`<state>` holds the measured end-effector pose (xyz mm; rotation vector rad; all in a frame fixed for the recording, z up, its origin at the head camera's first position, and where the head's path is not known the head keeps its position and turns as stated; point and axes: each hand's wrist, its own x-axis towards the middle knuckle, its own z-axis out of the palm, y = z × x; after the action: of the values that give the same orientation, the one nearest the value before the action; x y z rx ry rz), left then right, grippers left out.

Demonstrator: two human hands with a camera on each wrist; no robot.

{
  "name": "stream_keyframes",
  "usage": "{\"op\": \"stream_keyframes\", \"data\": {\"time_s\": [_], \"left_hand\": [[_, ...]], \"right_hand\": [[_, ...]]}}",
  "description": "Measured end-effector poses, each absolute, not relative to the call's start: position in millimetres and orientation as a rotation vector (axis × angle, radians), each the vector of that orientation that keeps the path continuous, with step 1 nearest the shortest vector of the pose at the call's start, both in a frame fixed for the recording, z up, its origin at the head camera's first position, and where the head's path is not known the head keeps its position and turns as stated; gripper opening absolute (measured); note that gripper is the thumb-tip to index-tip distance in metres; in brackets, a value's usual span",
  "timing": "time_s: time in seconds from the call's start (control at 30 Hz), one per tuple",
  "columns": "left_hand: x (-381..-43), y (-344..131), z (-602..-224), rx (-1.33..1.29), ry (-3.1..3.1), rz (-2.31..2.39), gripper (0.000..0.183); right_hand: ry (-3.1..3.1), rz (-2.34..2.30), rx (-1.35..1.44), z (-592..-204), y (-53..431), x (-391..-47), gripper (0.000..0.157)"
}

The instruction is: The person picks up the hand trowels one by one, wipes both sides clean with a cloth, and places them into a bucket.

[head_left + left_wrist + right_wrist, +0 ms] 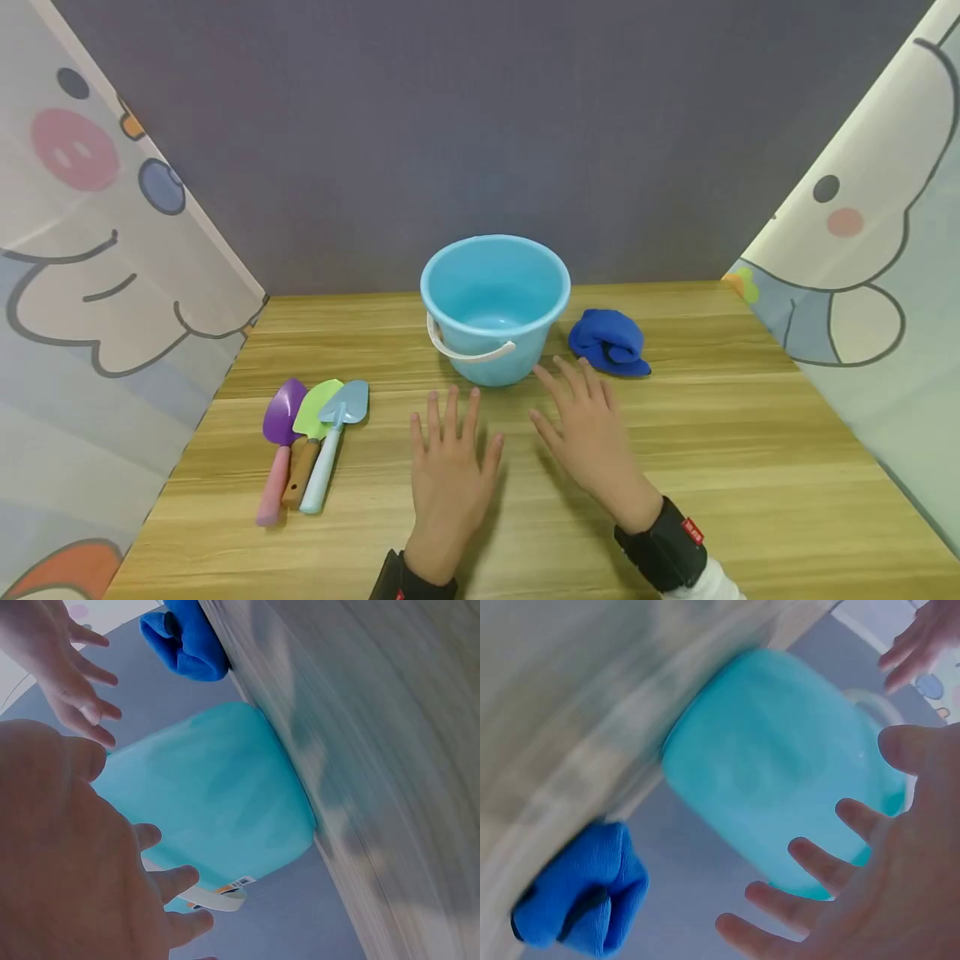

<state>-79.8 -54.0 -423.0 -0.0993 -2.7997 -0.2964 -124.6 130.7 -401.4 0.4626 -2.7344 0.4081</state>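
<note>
A light blue bucket (495, 333) stands upright at the back middle of the wooden table, its white handle (480, 357) hanging down the front. My left hand (450, 479), fingers spread, is in front of the bucket and holds nothing. To its right my right hand (588, 433) also spreads its fingers, near the bucket's lower right side and the crumpled blue cloth (609, 342). Both wrist views show the bucket's side beyond the fingers, with a gap between. In the right wrist view the cloth (585, 892) lies beside the bucket.
Three small hand trowels lie side by side at the left: a purple one (283, 412) with a pink handle, a green one (318, 408) with a wooden handle, and a light blue one (347, 404). A grey panel (487, 125) rises behind the table, with cartoon-printed sheets on both sides.
</note>
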Motion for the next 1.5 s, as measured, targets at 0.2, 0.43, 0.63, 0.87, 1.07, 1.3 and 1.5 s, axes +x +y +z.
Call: {"op": "stream_keyframes", "data": {"time_s": [0.2, 0.43, 0.63, 0.87, 1.07, 1.3, 1.5], "left_hand": [[-81, -54, -425, -0.081, -2.81, -0.313, 0.065], [-83, -51, -429, -0.062, -2.834, -0.309, 0.066], [-84, -50, -427, -0.061, -2.863, -0.276, 0.067], [-81, -47, -428, -0.072, -2.907, -0.287, 0.067], [-82, -48, -428, -0.074, -2.908, -0.285, 0.068], [-83, -48, -432, -0.059, -2.908, -0.285, 0.067], [-84, -48, -434, -0.052, -2.898, -0.27, 0.067]], "right_hand": [[-2.686, 0.389, 0.431, -394, 155, -161, 0.058], [-2.672, 0.435, 0.392, -400, 189, -216, 0.054], [-2.824, 0.551, 0.263, -413, 206, -245, 0.056], [-3.064, 0.587, 0.109, -427, 214, -255, 0.06], [-3.083, 0.599, 0.151, -429, 216, -261, 0.059], [-3.053, 0.548, 0.154, -434, 211, -259, 0.056], [-3.066, 0.513, 0.16, -431, 210, -260, 0.057]]}}
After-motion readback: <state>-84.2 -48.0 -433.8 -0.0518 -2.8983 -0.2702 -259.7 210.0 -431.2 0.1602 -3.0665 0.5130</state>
